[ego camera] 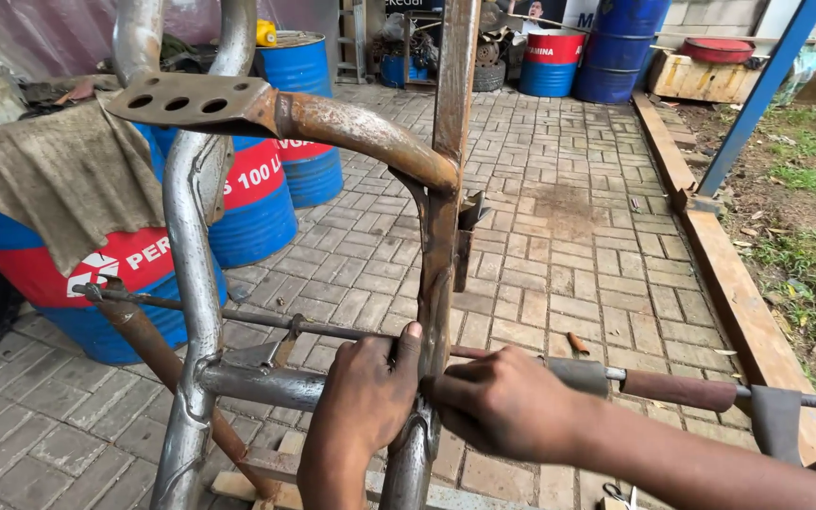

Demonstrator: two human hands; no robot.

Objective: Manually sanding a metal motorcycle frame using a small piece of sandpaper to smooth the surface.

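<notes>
My left hand [363,401] and right hand [502,406] clamp the rusty welded steel tube frame [441,208] at its lower joint, standing on the brick paving [559,236]; I judge a firm, level grip keeps the upright steady.

One head camera looked down and forward from close above the rusty frame [441,217], very near both hands, facing over the brick floor [569,255] toward far barrels [578,57].
</notes>
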